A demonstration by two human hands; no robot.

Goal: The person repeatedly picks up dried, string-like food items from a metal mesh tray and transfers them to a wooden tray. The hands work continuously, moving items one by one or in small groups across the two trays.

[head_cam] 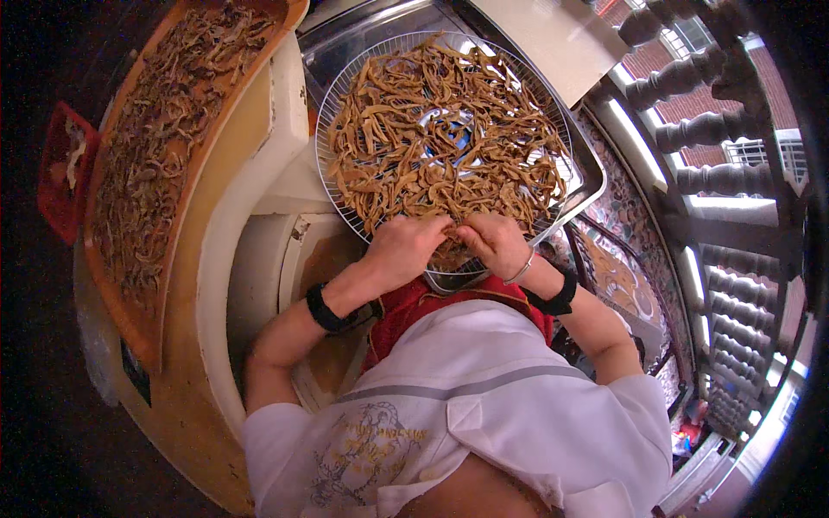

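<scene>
A round wire rack (322, 152) lies in front of me, covered with brown dried strips (388, 129), likely of some vegetable. Over its near edge, my left hand (411, 243) and my right hand (497, 243) meet with bent fingers. A small bunch of brown strips (451, 241) is pinched between them; the fingertips partly hide it. More shredded brown pieces sit just below the hands at the rim. A blue and white round part (461, 137) shows through the strips at the rack's middle.
Beneath the rack is a shiny metal tray (592, 171). To the left, an orange tray (227, 97) of thinner dried strips rests on a curved cream ledge (220, 259), beside a red container (55, 175). A balustrade (722, 181) runs along the right. A pale board (550, 39) lies at the back.
</scene>
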